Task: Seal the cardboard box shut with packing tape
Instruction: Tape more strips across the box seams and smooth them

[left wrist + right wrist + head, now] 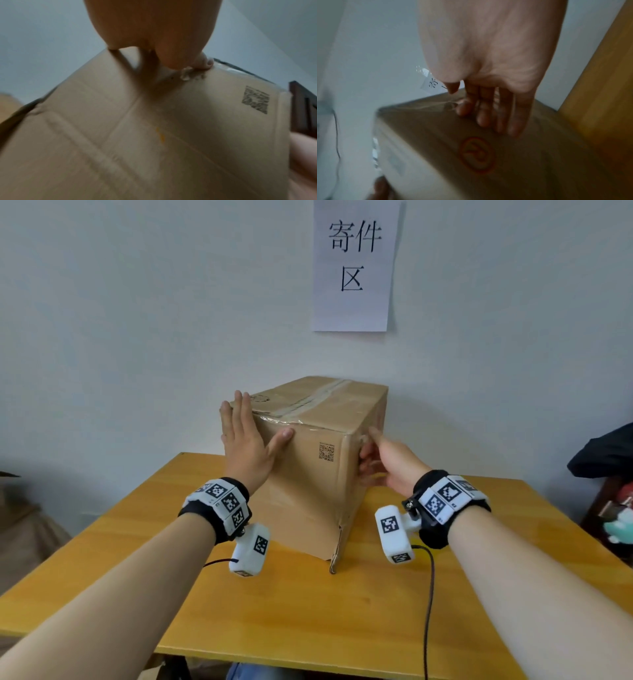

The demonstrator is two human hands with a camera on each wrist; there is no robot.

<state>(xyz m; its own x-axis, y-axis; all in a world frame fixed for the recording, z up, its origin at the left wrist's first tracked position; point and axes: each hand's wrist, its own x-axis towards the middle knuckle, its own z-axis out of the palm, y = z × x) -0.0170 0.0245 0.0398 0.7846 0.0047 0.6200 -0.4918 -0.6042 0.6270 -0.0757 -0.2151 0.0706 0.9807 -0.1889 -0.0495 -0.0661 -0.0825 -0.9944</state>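
Head view shows the cardboard box (318, 470) upright on the yellow table (342, 611), clear tape (308, 402) along its top seam, bottom corner torn. Left hand (245, 445) lies flat, fingers straight, against its left edge; right hand (387, 463) presses straight fingers on the right side.

A paper sign (356, 265) on the wall bears three large black characters, 寄件 above 区. The box (308, 474) carries a small printed QR code (326, 452) on its near face, with a line of print above it too small to read; the same code appears blurred in the left wrist view. On the box's right side, a red circular mark (477, 155) encloses a symbol too blurred to read. The wristbands (222, 503) carry black-and-white square tags.
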